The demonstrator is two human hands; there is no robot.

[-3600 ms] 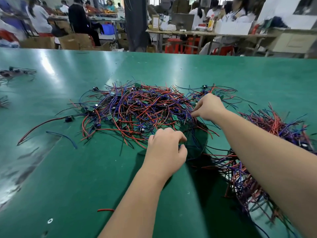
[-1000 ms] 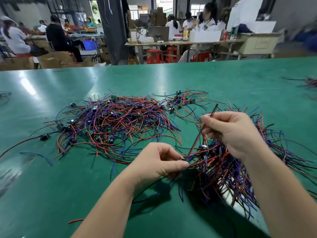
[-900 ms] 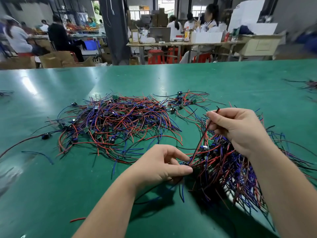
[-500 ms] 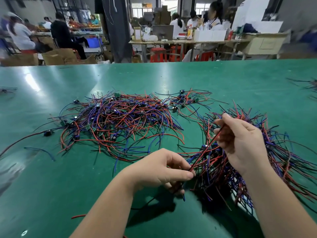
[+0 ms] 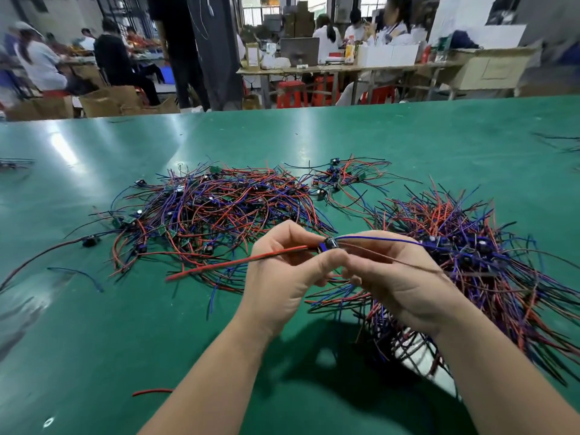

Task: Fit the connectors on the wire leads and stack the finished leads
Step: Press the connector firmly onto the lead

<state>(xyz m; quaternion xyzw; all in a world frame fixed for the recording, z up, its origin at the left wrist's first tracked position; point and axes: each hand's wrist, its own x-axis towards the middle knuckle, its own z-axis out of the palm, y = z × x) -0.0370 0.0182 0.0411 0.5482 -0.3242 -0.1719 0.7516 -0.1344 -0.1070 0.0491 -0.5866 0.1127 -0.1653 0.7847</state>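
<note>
Both hands meet above the green table, in front of the wire piles. My left hand pinches a small dark connector between thumb and fingers. A red lead sticks out of it to the left. My right hand pinches the same piece from the right, where a blue lead and a thin dark lead run off towards the right pile. A loose tangle of red, blue and black leads lies behind the left hand. A thicker heap of leads lies on the right.
A small cluster of leads lies at the back between the piles. A short red wire scrap lies near the front edge. Stray wires lie at the far left and far right. People work at benches behind the table.
Both hands have lifted off the table and come together. The red lead that ran slanted between them now points left from the connector. The right hand left the right heap.
</note>
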